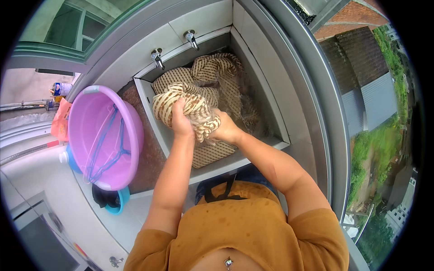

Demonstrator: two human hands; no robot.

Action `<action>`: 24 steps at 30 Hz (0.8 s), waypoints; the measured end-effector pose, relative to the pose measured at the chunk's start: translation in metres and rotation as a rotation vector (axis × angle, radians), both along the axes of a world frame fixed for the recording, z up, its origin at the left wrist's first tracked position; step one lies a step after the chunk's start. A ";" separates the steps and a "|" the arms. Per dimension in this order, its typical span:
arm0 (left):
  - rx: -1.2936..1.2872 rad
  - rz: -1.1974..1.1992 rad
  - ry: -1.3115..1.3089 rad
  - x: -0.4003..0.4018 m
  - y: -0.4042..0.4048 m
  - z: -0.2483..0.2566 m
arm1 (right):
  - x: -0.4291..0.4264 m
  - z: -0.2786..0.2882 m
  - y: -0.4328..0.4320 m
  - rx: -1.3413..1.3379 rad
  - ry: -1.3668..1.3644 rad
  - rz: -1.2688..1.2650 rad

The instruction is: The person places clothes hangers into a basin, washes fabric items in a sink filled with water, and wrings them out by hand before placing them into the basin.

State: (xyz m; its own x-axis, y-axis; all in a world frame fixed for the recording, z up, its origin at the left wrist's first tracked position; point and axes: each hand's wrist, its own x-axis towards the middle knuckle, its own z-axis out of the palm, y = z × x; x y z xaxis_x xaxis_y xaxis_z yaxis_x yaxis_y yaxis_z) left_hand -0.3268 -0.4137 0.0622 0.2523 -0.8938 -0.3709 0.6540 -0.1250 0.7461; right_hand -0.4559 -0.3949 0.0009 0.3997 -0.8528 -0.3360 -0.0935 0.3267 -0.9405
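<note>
A wet cream cloth with brown dashes (169, 105) is bunched up above the sink. My left hand (183, 120) grips this bundle from the left side, thumb on top. Close beside it, my right hand (225, 127) is closed on the bundle's right end, where the cloth looks twisted and wet. More of the patterned fabric (230, 91) lies soaked in the rectangular sink (268, 101), partly in murky water. Two chrome taps, one on the left (157, 59) and one on the right (191, 40), stick out from the tiled wall above the sink.
A pink plastic tub (132, 135) holding blue and pink hangers (117, 155) stands left of the sink on a brown ledge (147, 159). Below it, a turquoise basin (123, 201) holds dark cloth. A metal window frame (325, 101) runs along the right side.
</note>
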 end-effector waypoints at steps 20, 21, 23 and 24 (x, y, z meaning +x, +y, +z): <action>-0.163 -0.389 0.760 0.034 0.000 0.089 | 0.100 -0.005 -0.018 -0.616 0.461 -0.347; -0.152 -0.473 0.857 0.032 0.006 0.102 | 0.099 0.016 -0.027 -0.622 0.352 -0.444; -0.249 -0.734 0.867 0.060 0.016 0.100 | 0.103 0.033 -0.056 -0.767 0.319 -0.534; -0.136 -0.704 0.832 0.054 0.025 0.118 | 0.095 0.034 -0.074 -0.897 0.340 -0.633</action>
State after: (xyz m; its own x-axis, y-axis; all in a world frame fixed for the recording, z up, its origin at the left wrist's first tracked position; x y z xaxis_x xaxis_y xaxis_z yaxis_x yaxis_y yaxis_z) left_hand -0.2726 -0.3884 0.1798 -0.6136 -0.7859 -0.0761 0.7738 -0.6177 0.1405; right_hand -0.3609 -0.4686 0.0352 -0.1813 -0.8554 0.4852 -0.4454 -0.3685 -0.8160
